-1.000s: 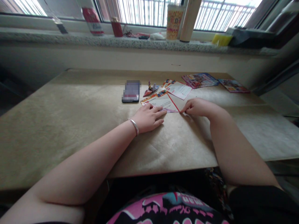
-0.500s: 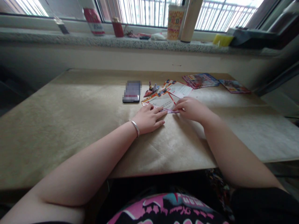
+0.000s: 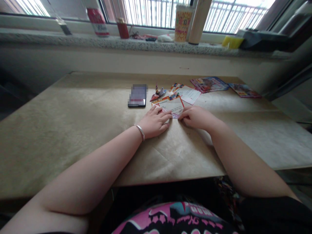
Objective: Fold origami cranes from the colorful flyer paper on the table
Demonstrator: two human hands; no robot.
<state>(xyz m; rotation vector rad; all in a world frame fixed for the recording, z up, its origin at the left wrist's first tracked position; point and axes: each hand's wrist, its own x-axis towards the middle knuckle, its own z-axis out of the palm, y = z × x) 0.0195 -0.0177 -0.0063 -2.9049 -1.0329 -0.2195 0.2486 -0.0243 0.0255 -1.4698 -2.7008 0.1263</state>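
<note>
A sheet of printed paper, white with an orange patterned border, lies on the table before me, with folded edges. My left hand rests on its lower left part, fingers stretched out and slightly apart, a silver bangle at the wrist. At the lower right corner, my right hand has thumb and forefinger pressed together on the paper's edge; the other fingers are curled. Just behind the sheet is a small folded paper figure with upright points. A second printed sheet lies partly behind the first.
A phone with a blurred screen lies left of the papers. Colourful printed cards are stacked at the back right, with another card beside them. A patterned cup, a red can and other items stand on the stone windowsill.
My right hand has shifted slightly left and toward me with the paper's right corner, and the sheet's right edge now looks folded in. The left hand has moved a little left.
</note>
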